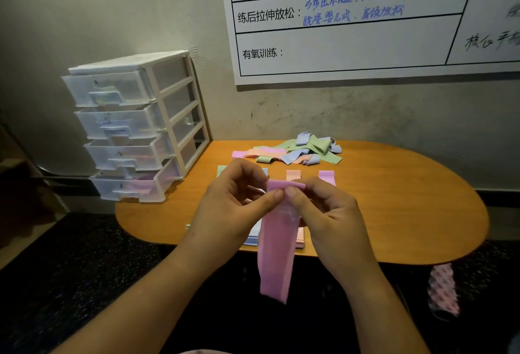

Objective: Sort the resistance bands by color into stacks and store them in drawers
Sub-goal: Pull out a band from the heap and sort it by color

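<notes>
Wooden table (408,213) near four drawers (126,128): two hands (230,207) (332,213) pinch one pink band (277,255).

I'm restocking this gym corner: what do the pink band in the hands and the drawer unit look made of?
Pink band: probably matte woven elastic or latex; it hangs limp and folds softly. Drawer unit: translucent, glossy plastic drawers in a white plastic frame; contents show through.
</notes>
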